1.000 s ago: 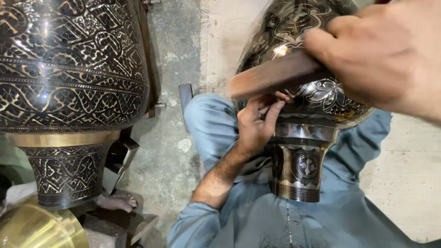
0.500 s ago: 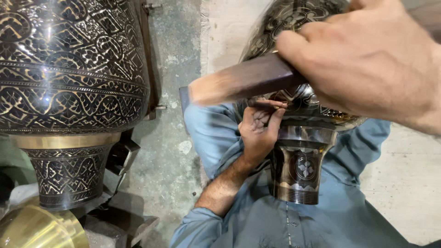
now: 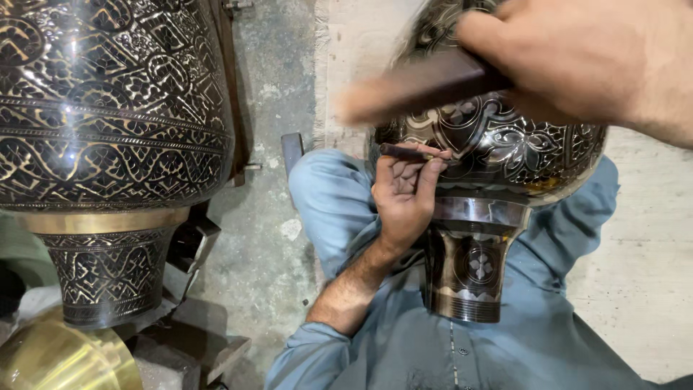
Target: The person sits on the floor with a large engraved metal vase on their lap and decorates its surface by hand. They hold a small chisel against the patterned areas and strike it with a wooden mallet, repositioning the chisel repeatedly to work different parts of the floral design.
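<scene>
— What have the fingers got?

— From my seat, the left hand point(image 3: 406, 195) is pinched round a thin dark chisel point(image 3: 413, 153). The fingers point(image 3: 426, 177) curl up and clamp it near its top, with its tip set against the engraved vase point(image 3: 505, 144). The right hand point(image 3: 577, 61) is clenched round a wooden mallet point(image 3: 419, 87), a flat brown bar that sticks out to the left of the fist and is blurred at its far end. It hangs just above the chisel; I cannot tell whether the two touch.

— And the vase itself?

— It rests in my lap, belly away from me and its flared foot pointing back at me, over the blue garment point(image 3: 505, 347). The body is dark metal cut with bright floral scrolls; below it sits a plain polished collar, then the patterned foot. The left wrist lies beside that collar, the forearm running down to a rolled blue sleeve.

— Anything further out?

— To the left, well apart from my hands, stands a larger engraved vase point(image 3: 108, 123) of the same dark and brass work, with a plain brass band under its belly and its own patterned foot. A brass rim point(image 3: 65, 357) shows at the bottom left corner. Between the two vases lies rough grey floor point(image 3: 278, 238).
</scene>
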A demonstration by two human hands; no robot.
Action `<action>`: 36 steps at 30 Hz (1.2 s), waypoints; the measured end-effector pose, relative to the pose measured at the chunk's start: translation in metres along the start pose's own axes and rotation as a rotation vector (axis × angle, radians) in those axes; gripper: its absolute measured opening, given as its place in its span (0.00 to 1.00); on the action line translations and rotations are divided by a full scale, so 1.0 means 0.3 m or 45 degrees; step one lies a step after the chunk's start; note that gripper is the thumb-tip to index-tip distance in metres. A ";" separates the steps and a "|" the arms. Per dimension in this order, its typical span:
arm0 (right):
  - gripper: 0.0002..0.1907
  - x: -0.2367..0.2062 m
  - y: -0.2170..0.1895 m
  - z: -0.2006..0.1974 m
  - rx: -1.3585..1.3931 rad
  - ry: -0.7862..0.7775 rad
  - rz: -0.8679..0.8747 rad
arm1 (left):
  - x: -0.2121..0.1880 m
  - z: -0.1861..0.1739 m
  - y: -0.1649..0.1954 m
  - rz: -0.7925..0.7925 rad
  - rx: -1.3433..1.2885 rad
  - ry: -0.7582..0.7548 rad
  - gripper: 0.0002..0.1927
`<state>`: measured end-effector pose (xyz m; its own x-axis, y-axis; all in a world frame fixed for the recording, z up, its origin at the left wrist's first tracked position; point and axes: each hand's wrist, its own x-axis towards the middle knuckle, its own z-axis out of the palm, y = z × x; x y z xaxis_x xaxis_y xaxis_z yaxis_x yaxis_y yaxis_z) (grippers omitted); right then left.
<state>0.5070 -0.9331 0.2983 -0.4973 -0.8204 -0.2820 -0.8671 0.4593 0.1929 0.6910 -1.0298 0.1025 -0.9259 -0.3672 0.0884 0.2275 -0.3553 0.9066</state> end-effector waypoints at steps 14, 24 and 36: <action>0.15 0.078 -0.088 -0.145 -0.136 -0.447 0.020 | 0.014 -0.007 -0.011 -0.080 -0.013 -0.054 0.15; 0.19 0.025 0.011 -0.015 0.109 -0.130 -0.037 | 0.073 -0.030 -0.001 -0.047 0.217 -0.212 0.15; 0.30 -0.232 0.069 0.158 0.469 0.120 0.258 | 0.157 -0.074 0.038 0.037 0.529 -0.610 0.17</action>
<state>0.5224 -0.8502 0.2774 -0.6689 -0.7206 -0.1826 -0.7129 0.6914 -0.1174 0.6567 -1.0703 0.1079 -0.9752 0.0883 0.2030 0.2077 0.0479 0.9770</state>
